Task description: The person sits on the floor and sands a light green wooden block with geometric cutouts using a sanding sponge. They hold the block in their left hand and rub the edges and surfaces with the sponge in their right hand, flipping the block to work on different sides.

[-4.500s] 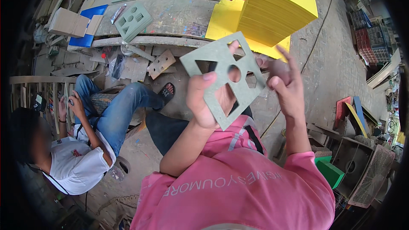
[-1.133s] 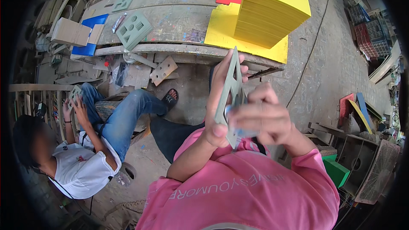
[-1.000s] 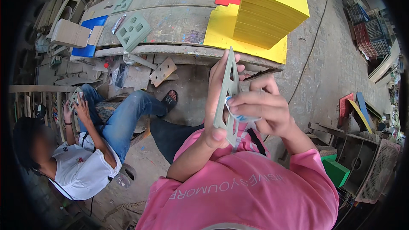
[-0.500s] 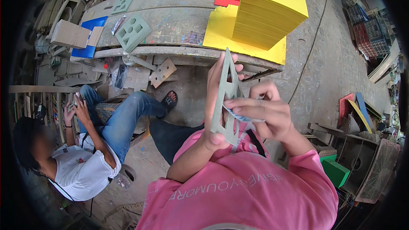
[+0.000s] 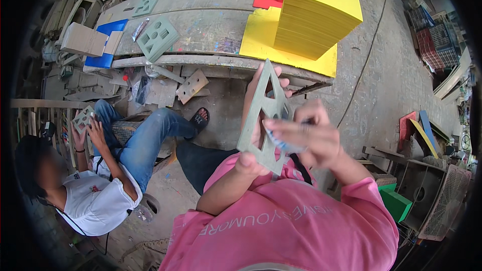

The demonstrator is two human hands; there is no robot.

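Left hand (image 5: 253,120) grips the grey-green flat board with cut-out shape holes (image 5: 265,115), edge-on to camera, long axis upright. Right hand (image 5: 314,138), closed on a small bluish-white piece (image 5: 282,143), lies just right of it, touching its face, above lap.

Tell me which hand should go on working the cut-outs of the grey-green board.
Right, probably. The right hand already holds a small bluish piece against the cut-out board, while the left hand grips that board upright and looks needed to steady it.
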